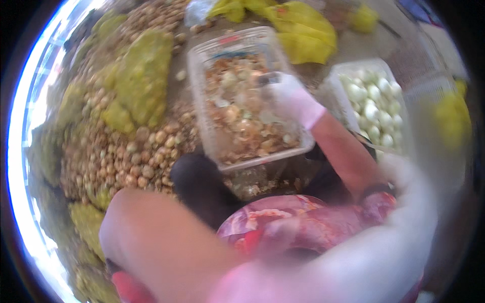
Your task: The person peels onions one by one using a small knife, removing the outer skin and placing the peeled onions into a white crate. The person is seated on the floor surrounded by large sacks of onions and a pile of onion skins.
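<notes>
My left hand (371,250), in a white glove with a pink cuff, is large and blurred close to the camera, at the lower right; its forearm crosses from the lower left. Whether it holds anything cannot be told. My right hand (290,94), gloved likewise, is over the right part of a white plastic basket (195,91) and grips a small dark object (269,78), too blurred to name. Unpeeled onions and loose brown skins (242,128) lie in that basket. To the right, a second white basket (334,81) holds peeled white onions (373,110).
Many unpeeled onions (140,163) are heaped at left, with yellow-green mesh sacks (142,75) among them. Yellow bags (307,38) lie beyond the middle basket. Another basket (432,85) and a blurred yellow thing (451,117) are at far right. Onion scraps lie on the ground (261,185).
</notes>
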Motion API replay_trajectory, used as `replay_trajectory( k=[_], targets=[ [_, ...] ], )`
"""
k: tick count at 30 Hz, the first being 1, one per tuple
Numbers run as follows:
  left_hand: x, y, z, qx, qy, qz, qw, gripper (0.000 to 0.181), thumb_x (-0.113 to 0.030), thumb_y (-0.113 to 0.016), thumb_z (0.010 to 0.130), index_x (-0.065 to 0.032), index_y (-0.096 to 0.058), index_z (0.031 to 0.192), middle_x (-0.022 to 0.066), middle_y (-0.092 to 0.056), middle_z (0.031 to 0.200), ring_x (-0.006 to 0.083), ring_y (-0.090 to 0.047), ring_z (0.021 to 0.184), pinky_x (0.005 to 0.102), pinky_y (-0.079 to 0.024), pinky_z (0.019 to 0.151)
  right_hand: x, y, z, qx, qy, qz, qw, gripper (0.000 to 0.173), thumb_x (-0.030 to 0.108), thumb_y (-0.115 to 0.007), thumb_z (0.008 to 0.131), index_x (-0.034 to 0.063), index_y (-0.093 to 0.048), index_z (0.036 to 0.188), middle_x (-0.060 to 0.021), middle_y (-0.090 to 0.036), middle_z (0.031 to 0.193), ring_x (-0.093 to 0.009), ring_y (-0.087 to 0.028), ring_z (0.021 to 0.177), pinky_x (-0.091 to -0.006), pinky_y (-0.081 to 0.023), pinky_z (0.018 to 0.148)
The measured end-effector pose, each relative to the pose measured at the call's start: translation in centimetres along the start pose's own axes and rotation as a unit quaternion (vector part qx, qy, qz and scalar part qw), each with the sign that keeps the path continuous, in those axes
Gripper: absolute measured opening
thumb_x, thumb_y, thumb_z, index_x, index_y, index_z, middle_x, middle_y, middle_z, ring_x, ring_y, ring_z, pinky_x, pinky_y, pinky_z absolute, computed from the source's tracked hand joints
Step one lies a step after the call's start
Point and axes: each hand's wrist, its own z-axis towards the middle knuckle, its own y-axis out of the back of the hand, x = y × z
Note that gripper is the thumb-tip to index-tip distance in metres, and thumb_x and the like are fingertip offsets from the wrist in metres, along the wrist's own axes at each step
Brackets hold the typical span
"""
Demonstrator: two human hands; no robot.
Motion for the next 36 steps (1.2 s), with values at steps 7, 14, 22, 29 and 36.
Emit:
replay_trajectory(
  k=[7,14,22,29,36],
  targets=[
    [6.5,-5.9,-8.0,-0.117,0.106,-0.145,0.977,0.021,-0.014,-0.070,0.071,-0.0079,-0.071,0.092,0.0133,-0.067,0.088,0.0321,-0.067,0.079,0.0409,-0.054,0.069,-3.7,2.1,2.7,0.055,0.072,-0.042,0.995,0.034,0.022,-0.059,0.097,0.0068,-0.055,0.128,-0.0052,-0.063,0.089,-0.009,-0.057,0.069,-0.0265,-0.047,0.057],
    [22.0,-28.5,-28.9,-0.225,0.623,-0.117,0.740,0.034,-0.017,-0.066,0.078,-0.0098,-0.067,0.110,0.0182,-0.064,0.112,0.0367,-0.065,0.100,0.0463,-0.053,0.085,-2.5,-1.8,5.6,-0.124,-0.174,0.277,0.937,0.033,0.020,-0.062,0.095,0.0004,-0.057,0.121,-0.0061,-0.064,0.092,-0.011,-0.058,0.068,-0.0257,-0.050,0.059],
    [25.1,-45.5,-49.2,-0.055,0.917,-0.054,0.391,0.054,-0.037,-0.070,0.079,-0.0053,-0.055,0.121,0.0188,-0.057,0.124,0.0355,-0.059,0.115,0.0458,-0.051,0.093,0.5,-8.2,6.0,-0.048,-0.220,0.098,0.969,0.042,0.013,-0.064,0.089,-0.0033,-0.054,0.127,-0.0070,-0.065,0.094,-0.009,-0.056,0.062,-0.0218,-0.046,0.050],
    [27.8,-46.6,-49.6,-0.141,0.940,-0.124,0.284,0.064,-0.030,-0.076,0.074,-0.0055,-0.050,0.126,0.0177,-0.054,0.128,0.0372,-0.058,0.115,0.0443,-0.052,0.092,-1.4,-9.3,6.1,-0.041,-0.254,-0.027,0.966,0.039,0.003,-0.064,0.082,-0.0029,-0.061,0.121,-0.0053,-0.067,0.098,-0.011,-0.060,0.080,-0.0253,-0.049,0.074],
    [26.5,-52.1,-54.8,-0.514,0.782,-0.242,0.255,0.027,-0.019,-0.065,0.078,0.0015,-0.067,0.095,0.0141,-0.069,0.087,0.0197,-0.061,0.076,0.0337,-0.049,0.071,0.6,-10.8,5.3,-0.014,-0.214,0.047,0.976,0.034,0.009,-0.068,0.085,-0.0005,-0.064,0.117,-0.0039,-0.066,0.101,-0.011,-0.061,0.091,-0.0254,-0.048,0.083]
  ],
)
